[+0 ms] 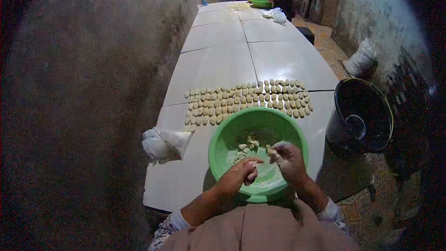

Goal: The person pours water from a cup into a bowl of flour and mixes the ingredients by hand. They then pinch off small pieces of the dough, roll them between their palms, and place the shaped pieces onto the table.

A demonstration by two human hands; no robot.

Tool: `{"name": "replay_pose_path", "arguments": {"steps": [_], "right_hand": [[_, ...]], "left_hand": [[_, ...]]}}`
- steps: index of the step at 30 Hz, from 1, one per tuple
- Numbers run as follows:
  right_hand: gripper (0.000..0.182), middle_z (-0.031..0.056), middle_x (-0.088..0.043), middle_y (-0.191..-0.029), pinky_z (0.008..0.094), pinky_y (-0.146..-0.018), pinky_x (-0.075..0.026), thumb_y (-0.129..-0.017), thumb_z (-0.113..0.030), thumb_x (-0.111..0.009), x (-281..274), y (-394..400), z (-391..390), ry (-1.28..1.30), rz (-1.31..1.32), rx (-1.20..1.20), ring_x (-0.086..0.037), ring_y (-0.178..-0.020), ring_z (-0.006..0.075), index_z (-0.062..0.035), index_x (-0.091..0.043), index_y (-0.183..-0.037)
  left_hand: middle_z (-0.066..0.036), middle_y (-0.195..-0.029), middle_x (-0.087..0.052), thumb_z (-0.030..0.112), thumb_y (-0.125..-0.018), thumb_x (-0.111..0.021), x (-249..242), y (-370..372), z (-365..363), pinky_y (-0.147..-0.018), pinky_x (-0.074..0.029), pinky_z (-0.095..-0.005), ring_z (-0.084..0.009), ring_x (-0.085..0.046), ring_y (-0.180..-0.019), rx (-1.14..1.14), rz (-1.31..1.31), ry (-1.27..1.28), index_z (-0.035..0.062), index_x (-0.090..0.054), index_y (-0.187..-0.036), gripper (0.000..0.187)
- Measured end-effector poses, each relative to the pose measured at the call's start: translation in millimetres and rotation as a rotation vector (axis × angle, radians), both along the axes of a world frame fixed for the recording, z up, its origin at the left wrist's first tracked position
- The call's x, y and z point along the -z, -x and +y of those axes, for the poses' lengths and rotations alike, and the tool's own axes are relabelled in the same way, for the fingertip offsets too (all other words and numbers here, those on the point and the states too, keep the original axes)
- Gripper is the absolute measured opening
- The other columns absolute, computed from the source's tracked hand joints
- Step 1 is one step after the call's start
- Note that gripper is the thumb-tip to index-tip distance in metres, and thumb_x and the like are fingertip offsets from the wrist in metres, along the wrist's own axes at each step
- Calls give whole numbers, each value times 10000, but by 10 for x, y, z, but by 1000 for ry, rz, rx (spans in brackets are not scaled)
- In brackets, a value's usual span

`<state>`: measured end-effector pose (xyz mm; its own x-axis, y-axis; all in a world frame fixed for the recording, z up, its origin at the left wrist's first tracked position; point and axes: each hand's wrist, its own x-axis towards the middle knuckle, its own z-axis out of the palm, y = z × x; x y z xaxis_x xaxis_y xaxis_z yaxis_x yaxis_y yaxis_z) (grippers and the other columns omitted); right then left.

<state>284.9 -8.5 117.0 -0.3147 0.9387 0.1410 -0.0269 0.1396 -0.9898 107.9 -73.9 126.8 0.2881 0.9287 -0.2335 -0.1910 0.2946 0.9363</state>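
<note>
A green basin [214, 151] stands at the near end of the table, with crumbly lumps of dough [252, 142] and white floury residue inside. Over its right side, my right hand [290, 160] is closed on a piece of dough [272, 152] pinched at the fingertips. My left hand [239, 175] is above the basin's lower left, index finger pointing right and the other fingers curled in. Whatever lies in those curled fingers is too small to name. Just beyond the basin, several rows of small oval dough pieces [239, 100] lie on the table.
A white-tiled table [211, 67] runs away along the left wall. A plastic bag of white powder [166, 144] lies at left. A black bucket [339, 128] stands at right, a white sack [361, 59] behind it. At the far end, a person [283, 0] stands beside another green basin [261, 3].
</note>
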Motion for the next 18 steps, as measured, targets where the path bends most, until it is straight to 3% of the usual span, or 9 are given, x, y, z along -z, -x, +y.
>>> {"name": "replay_pose_path", "arguments": {"steps": [3,5,7,9,11,13,14,17,18], "right_hand": [[111,104,-620,-820,288,-668,-485,-765,-19,-630,33,-16,-37,-83,-112,-59,-605,-757,169,6,-623,-872],[140,108,-623,-826,287,-670,-482,-741,-14,-651,38,-23,-28,-243,-194,-76,-610,-770,181,-1,-635,-879],[146,104,-626,-831,286,-714,-483,-746,-20,-658,66,-89,10,-171,-233,-73,-611,-799,173,6,-626,-886],[137,101,-626,-853,285,-768,-478,-763,-21,-650,64,-156,22,120,-25,-52,-606,-829,162,18,-611,-888],[126,95,-623,-871,288,-806,-471,-778,-25,-641,-64,-190,-4,166,-29,-63,-602,-860,152,25,-598,-885],[99,80,-607,-861,280,-771,-474,-774,-23,-641,-80,-184,-24,127,34,-38,-599,-814,150,9,-608,-861],[82,67,-582,-837,274,-714,-470,-759,-26,-652,-25,-152,-7,-30,-2,-25,-582,-764,154,-18,-619,-834],[78,60,-560,-831,278,-664,-458,-744,-25,-661,-278,-107,-115,-184,-203,-53,-561,-749,154,-34,-624,-813],[92,71,-554,-833,279,-648,-451,-735,-38,-672,-345,-86,-147,-156,-227,-76,-557,-765,168,-45,-625,-814]], "left_hand": [[30,-622,-320,274,-975,-292,56,-6,57,-492,-261,-212,-78,-277,-534,-26,-143,100,87,-434,-820,281],[38,-602,-266,272,-980,-277,129,17,77,-473,-222,-208,-77,-227,-520,-78,-443,157,115,-365,-741,299],[37,-605,-246,297,-978,-289,154,38,54,-466,-205,-208,-77,-205,-520,-102,-391,186,134,-302,-695,327],[32,-610,-264,318,-973,-311,191,54,42,-465,-214,-202,-75,-218,-522,-167,-465,149,131,-324,-703,330],[31,-619,-278,294,-967,-342,80,8,75,-466,-218,-197,-68,-234,-524,-215,-490,184,124,-340,-748,277],[34,-632,-279,279,-964,-355,-132,-69,87,-467,-216,-199,-58,-244,-524,-241,-289,271,121,-329,-786,239],[31,-664,-326,222,-950,-398,17,-19,73,-476,-249,-195,-59,-292,-529,-195,-415,227,99,-376,-912,131],[23,-689,-363,155,-933,-428,171,51,34,-491,-279,-195,-71,-333,-533,-188,-468,310,90,-405,-1061,145],[1,-760,-444,118,-921,-450,575,122,65,-556,-378,-209,-94,-405,-578,-80,-816,233,107,-360,-1193,287]]}}
